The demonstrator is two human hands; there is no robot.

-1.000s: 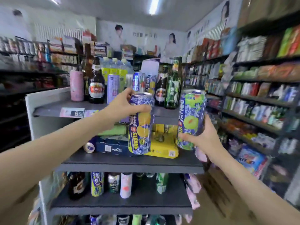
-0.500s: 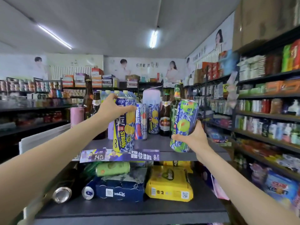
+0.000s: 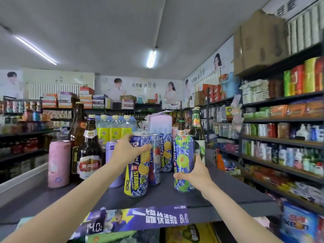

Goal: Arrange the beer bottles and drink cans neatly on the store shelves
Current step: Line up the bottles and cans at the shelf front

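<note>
Blue-and-yellow can (image 3: pixel 135 170) stands on the grey top shelf (image 3: pixel 228 195), gripped near its top by the left hand (image 3: pixel 127 151) — the right hand (image 3: pixel 196 173) clasps a blue-and-green can (image 3: pixel 183 162) just beside a green bottle (image 3: pixel 197 130).

My one head camera looks forward from close behind my outstretched arms, nearly level across the top shelf (image 3: pixel 228 195), taking in ceiling and the aisle on my right.
</note>
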